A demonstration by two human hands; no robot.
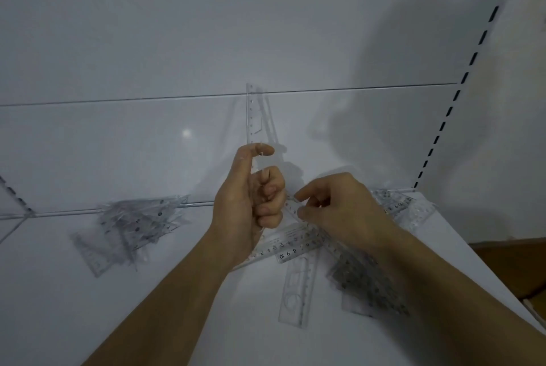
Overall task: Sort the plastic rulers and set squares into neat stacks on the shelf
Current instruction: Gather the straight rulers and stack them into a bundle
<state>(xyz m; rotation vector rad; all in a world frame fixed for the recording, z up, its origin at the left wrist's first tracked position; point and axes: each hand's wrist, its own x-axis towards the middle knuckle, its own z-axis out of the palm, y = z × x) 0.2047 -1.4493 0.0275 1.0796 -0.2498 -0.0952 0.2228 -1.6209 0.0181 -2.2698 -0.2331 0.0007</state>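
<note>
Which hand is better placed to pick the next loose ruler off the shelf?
Probably the right hand: it is down among the loose rulers. The left hand already grips an upright set square.

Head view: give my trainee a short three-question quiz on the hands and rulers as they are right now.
1. True or false: the left hand holds a clear set square upright.
2. Which lies left of both hands? A) loose pile B) cardboard box
3. Fill in: the right hand pinches a ____.

Key: 1 true; 2 A; 3 ruler, lying among others on the shelf.
</note>
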